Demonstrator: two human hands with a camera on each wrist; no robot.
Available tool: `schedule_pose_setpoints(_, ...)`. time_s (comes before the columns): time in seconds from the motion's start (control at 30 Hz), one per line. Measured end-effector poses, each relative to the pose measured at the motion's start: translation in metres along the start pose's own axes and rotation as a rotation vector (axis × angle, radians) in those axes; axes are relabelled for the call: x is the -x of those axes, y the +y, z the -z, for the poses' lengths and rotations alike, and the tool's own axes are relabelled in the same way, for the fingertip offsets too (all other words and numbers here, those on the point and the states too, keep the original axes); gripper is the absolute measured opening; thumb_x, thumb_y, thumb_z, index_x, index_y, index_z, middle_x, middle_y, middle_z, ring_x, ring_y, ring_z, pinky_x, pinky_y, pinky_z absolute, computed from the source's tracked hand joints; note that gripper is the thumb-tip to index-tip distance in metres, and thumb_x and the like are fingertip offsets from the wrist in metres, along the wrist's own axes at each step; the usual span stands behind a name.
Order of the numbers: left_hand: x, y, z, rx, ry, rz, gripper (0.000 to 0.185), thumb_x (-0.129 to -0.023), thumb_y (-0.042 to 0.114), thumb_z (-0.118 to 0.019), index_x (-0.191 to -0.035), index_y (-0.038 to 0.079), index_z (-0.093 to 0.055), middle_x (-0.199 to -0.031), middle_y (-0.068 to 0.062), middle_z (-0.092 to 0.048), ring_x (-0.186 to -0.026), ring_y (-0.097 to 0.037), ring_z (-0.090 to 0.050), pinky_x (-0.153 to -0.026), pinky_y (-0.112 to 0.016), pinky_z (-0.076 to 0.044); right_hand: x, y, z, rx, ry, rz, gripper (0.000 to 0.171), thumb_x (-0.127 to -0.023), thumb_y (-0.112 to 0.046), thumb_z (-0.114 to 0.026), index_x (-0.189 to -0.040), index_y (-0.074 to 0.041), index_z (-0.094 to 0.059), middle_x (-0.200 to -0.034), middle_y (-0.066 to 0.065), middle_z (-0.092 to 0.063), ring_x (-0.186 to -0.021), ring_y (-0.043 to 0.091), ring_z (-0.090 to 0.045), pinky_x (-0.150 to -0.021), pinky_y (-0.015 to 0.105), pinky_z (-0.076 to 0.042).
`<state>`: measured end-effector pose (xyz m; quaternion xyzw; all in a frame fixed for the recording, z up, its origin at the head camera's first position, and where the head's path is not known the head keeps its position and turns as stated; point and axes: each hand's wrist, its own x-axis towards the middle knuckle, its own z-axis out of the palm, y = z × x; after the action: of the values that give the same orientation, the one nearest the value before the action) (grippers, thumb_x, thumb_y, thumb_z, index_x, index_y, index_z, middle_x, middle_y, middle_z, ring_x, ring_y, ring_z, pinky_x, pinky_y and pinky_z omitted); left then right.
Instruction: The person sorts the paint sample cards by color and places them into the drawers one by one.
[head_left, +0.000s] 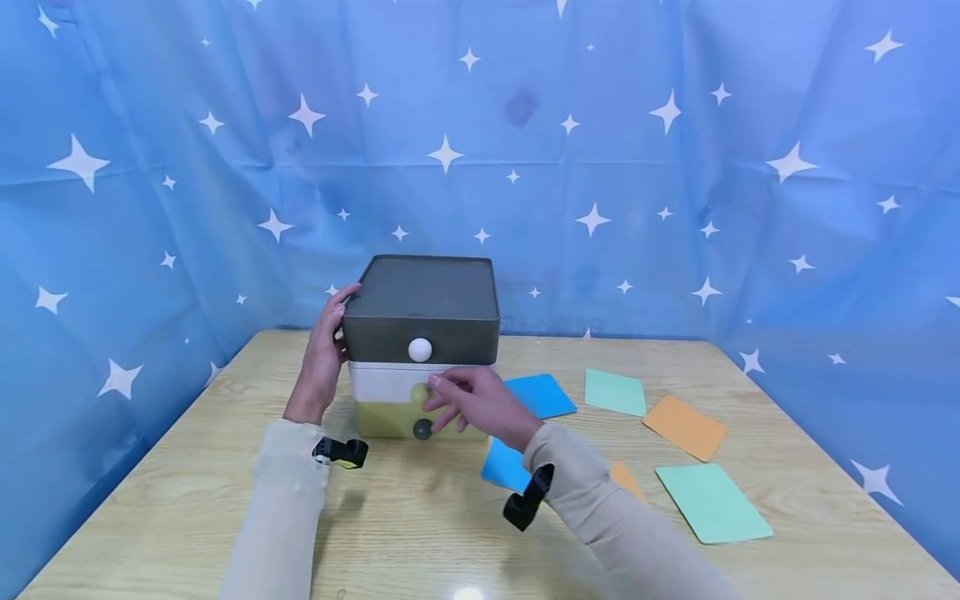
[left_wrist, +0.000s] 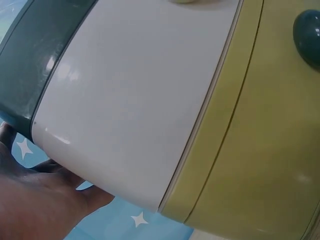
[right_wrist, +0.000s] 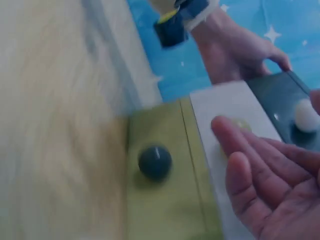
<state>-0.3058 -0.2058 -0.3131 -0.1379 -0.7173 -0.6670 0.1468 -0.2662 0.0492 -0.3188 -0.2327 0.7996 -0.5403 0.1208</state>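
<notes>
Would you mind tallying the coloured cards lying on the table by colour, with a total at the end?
Blue cards: 2
Green cards: 2
Orange cards: 2, the second mostly hidden behind the right sleeve
Total: 6 cards

From my head view, my right hand (head_left: 471, 402) covers most of the white middle drawer's (head_left: 378, 383) yellow knob (head_left: 417, 392). One blue card (head_left: 504, 467) lies partly under my wrist. My right wrist view is motion-blurred; the left wrist view cuts off the dark knob (left_wrist: 307, 31).
</notes>
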Motion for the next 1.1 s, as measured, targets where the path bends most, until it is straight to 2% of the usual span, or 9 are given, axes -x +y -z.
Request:
schedule_pose_setpoints(0.2, 0.001, 0.000, 0.000, 0.001, 0.004, 0.012, 0.053, -0.108, 0.049, -0.020, -0.157, 0.032, -0.032, -0.166, -0.001, -0.023, -0.143, -0.033, -0.034, -0.106, -0.046, -0.034, -0.014, -0.010, -0.015, -0.315, 0.033, -0.035, 0.054, -0.101, -0.051, -0.052, -0.124, -0.004, -0.066, -0.109, 0.013, -0.077, -0.072, 0.015, -0.074, -0.062, 0.026, -0.050)
schedule_pose_setpoints(0.4, 0.002, 0.000, 0.002, 0.003, 0.008, 0.024, 0.054, -0.108, 0.051, -0.021, -0.157, 0.033, -0.031, -0.166, -0.001, -0.022, -0.144, -0.036, -0.032, -0.109, -0.051, -0.032, -0.022, -0.021, -0.028, -0.437, 0.145, -0.053, 0.051, -0.099, -0.051, -0.058, -0.113, -0.004, -0.070, -0.088, 0.003, -0.077, -0.056, 0.012, -0.063, -0.052, 0.022, -0.042)
schedule_pose_setpoints(0.53, 0.002, 0.001, 0.001, -0.009, -0.004, 0.025, 0.054, -0.107, 0.053, -0.022, -0.157, 0.035, -0.031, -0.166, -0.001, -0.021, -0.144, -0.038, -0.031, -0.111, -0.053, -0.031, -0.024, -0.026, -0.035, -0.473, 0.248, -0.080, 0.046, -0.099, -0.047, -0.060, -0.106, -0.003, -0.072, -0.077, -0.001, -0.075, -0.051, 0.012, -0.061, -0.050, 0.022, -0.045)
schedule_pose_setpoints(0.67, 0.002, 0.001, 0.001, -0.025, -0.021, 0.026, 0.053, -0.107, 0.054, -0.022, -0.157, 0.036, -0.031, -0.165, -0.002, -0.022, -0.143, -0.039, -0.033, -0.109, -0.053, -0.033, -0.025, -0.028, -0.039, -0.501, 0.305, -0.086, 0.045, -0.099, -0.043, -0.061, -0.102, 0.000, -0.073, -0.073, 0.000, -0.074, -0.050, 0.013, -0.062, -0.050, 0.022, -0.047)
schedule_pose_setpoints(0.77, 0.001, 0.002, 0.003, -0.019, -0.042, 0.027, 0.054, -0.107, 0.054, -0.021, -0.157, 0.035, -0.030, -0.166, -0.002, -0.022, -0.143, -0.037, -0.033, -0.108, -0.051, -0.034, -0.024, -0.028, -0.040, -0.496, 0.328, -0.085, 0.045, -0.098, -0.042, -0.062, -0.099, 0.001, -0.073, -0.072, 0.001, -0.073, -0.049, 0.013, -0.061, -0.050, 0.022, -0.048)
schedule_pose_setpoints(0.93, 0.001, 0.003, 0.010, 0.001, -0.116, 0.045, 0.056, -0.107, 0.055, -0.021, -0.159, 0.035, -0.023, -0.168, -0.001, -0.014, -0.146, -0.033, -0.027, -0.107, -0.047, -0.033, -0.018, -0.028, -0.043, -0.424, 0.349, -0.080, 0.050, -0.096, -0.046, -0.064, -0.098, 0.003, -0.073, -0.071, 0.004, -0.073, -0.049, 0.015, -0.063, -0.051, 0.025, -0.052)
schedule_pose_setpoints(1.1, 0.001, 0.005, 0.016, -0.005, -0.168, 0.064, 0.057, -0.106, 0.058, -0.023, -0.160, 0.038, -0.020, -0.169, 0.002, -0.008, -0.150, -0.030, -0.020, -0.113, -0.052, -0.027, -0.003, -0.029, -0.048, -0.357, 0.336, -0.047, 0.052, -0.095, -0.048, -0.066, -0.096, 0.004, -0.073, -0.070, 0.006, -0.073, -0.049, 0.016, -0.065, -0.056, 0.034, -0.058)
